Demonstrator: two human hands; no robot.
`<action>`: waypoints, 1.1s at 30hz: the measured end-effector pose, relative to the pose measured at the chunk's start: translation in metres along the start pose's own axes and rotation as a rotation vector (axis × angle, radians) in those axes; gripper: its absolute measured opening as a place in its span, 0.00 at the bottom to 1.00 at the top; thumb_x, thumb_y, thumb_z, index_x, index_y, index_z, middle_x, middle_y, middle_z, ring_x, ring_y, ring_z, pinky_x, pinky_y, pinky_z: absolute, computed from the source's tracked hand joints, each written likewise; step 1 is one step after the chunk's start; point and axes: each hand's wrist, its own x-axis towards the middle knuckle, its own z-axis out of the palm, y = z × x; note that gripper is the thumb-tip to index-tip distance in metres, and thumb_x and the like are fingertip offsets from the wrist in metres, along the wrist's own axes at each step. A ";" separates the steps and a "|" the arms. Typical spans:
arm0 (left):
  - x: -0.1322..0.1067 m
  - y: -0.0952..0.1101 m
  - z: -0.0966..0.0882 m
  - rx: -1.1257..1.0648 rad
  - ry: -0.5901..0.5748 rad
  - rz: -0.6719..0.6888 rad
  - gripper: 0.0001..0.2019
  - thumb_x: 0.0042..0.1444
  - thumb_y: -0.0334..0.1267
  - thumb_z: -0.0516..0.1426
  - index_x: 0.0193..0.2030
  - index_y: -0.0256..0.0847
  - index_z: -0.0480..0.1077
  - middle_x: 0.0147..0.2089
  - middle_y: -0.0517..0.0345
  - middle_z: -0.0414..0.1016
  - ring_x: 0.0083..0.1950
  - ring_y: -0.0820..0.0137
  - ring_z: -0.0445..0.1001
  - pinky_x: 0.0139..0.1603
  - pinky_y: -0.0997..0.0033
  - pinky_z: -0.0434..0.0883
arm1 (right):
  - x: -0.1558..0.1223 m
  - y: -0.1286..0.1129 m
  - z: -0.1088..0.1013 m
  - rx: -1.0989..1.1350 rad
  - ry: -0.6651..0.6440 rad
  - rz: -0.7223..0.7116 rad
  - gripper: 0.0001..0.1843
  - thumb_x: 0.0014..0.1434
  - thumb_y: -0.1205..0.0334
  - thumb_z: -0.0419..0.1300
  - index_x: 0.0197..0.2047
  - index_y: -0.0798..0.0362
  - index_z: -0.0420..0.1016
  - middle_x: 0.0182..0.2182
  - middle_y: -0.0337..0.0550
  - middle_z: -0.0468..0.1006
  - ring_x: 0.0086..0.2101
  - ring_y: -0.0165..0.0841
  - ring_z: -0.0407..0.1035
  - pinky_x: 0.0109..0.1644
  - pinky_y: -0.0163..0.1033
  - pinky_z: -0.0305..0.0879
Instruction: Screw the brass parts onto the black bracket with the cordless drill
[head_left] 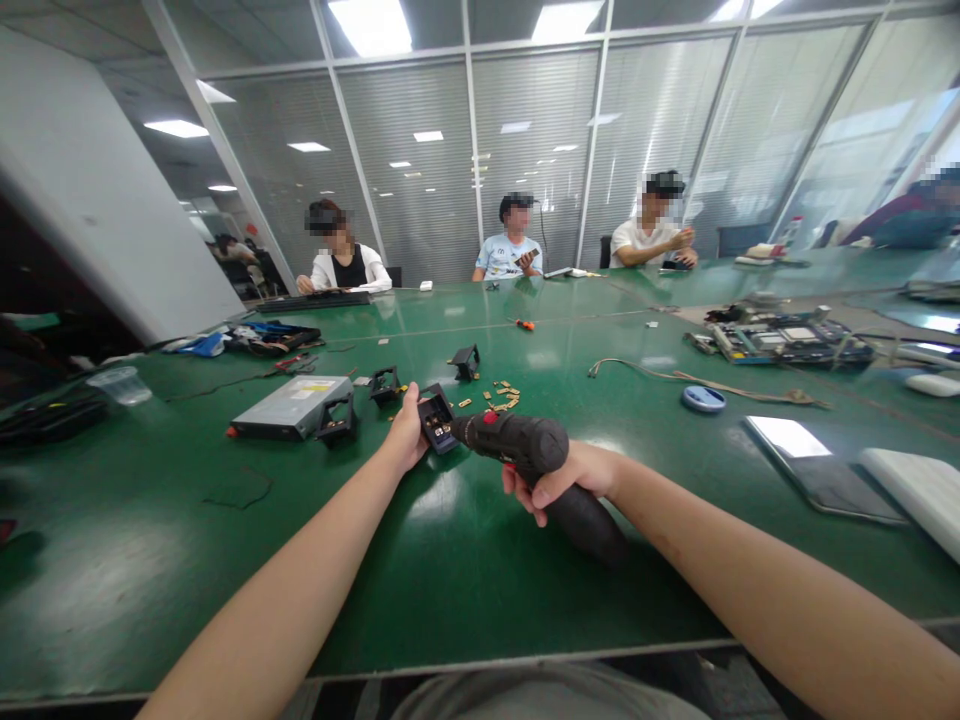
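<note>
Head view shows the left hand (406, 432) curled round a black box (435, 412) near twelve o'clock, presumably bracing it for the power drill (521, 442) the right hand (564, 480) grips at its three o'clock, tip contact unclear.

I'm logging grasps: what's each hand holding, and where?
Right hand: black pistol-shaped drill, by its handle. Left hand: black rectangular open box, by its left side.
</note>
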 end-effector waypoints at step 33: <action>-0.001 0.000 0.001 -0.010 -0.010 -0.005 0.25 0.64 0.61 0.52 0.41 0.38 0.73 0.29 0.51 0.79 0.30 0.62 0.81 0.37 0.62 0.78 | -0.003 -0.007 0.007 -0.097 0.041 0.029 0.22 0.39 0.65 0.74 0.39 0.59 0.76 0.25 0.39 0.80 0.23 0.34 0.76 0.29 0.37 0.73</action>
